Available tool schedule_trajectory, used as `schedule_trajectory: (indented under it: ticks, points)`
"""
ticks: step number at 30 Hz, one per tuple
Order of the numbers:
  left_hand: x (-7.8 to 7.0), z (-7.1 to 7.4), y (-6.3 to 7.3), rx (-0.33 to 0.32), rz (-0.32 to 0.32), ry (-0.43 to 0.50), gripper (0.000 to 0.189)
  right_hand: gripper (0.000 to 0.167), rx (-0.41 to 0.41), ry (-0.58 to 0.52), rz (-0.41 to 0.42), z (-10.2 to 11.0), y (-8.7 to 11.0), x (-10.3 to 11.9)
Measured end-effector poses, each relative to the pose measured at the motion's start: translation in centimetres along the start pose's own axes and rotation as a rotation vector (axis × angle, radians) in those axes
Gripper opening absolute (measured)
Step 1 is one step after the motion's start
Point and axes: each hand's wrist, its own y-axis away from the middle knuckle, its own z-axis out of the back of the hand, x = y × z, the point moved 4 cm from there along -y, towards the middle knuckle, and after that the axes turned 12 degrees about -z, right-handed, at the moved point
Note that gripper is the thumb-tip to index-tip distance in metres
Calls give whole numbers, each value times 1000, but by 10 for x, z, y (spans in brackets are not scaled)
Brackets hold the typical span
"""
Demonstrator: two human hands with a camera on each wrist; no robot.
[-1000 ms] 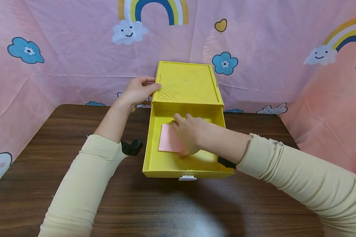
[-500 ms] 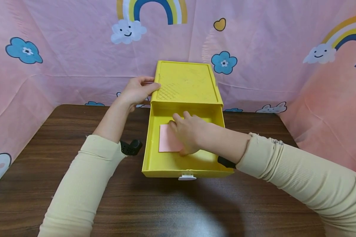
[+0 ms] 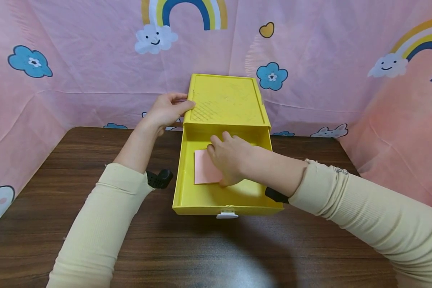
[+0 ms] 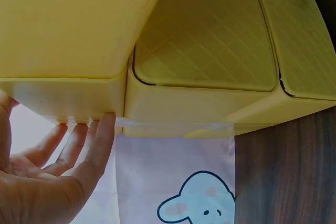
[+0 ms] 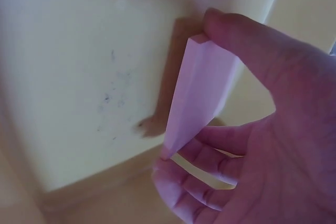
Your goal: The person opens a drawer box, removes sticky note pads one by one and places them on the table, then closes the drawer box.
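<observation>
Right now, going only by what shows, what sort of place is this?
Probably an indoor tabletop workspace: a wood-grain table, a pink printed cloth hung behind it as a backdrop, and a yellow drawer unit pulled open on top.

Head view faces forward and down, wrist views close up; head and right share the drawer (image 3: 205,196).

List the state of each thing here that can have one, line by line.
Top drawer: pulled open
Lower drawers: shut
Pink note pad: inside the top drawer, pinched at opposite edges
Right hand: pinching the pad
Left hand: gripping the left side of the yellow cabinet
Cream sleeves: pushed up
Cloth backdrop: hanging, creased
</observation>
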Motion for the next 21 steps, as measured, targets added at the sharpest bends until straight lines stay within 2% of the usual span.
schedule_trajectory:
  ticks: [11, 21]
  points:
    - [-1, -1, 0, 1, 4, 23, 60, 81, -11, -14, 8, 7, 3, -4]
    - [0, 0, -1, 3, -1, 29, 60, 74, -66, -39, 35, 14, 9, -9]
